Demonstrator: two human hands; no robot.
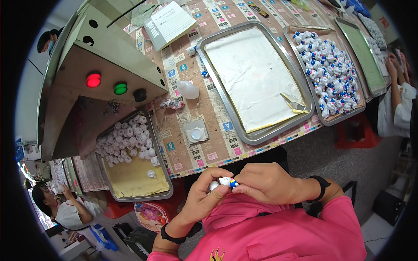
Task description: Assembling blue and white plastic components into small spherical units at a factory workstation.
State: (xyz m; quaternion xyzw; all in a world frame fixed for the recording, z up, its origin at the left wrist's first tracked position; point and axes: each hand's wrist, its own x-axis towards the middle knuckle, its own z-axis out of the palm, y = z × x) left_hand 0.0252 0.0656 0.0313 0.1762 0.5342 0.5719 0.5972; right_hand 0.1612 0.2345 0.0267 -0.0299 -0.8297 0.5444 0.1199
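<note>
Close to my body, just off the table's front edge, both hands meet around a small white-and-blue toy figure (225, 180). My left hand (203, 198) pinches its rounded white end between thumb and fingers. The fingers of my right hand (263, 182) are closed on the blue end, where a bit of yellow shows. Part of the figure is hidden by the fingers. The tray on the left (170, 189) holds many loose white pieces (130, 135) on yellowish paper.
A metal tray (254, 140) lined with white paper lies ahead. To its right, another tray holds piled white-and-blue figures (329, 71). A grey machine (109, 61) with red and green lights stands left. Nearby are a white bottle (188, 89), small dish (197, 133) and notebook (170, 25). Other people sit at both sides.
</note>
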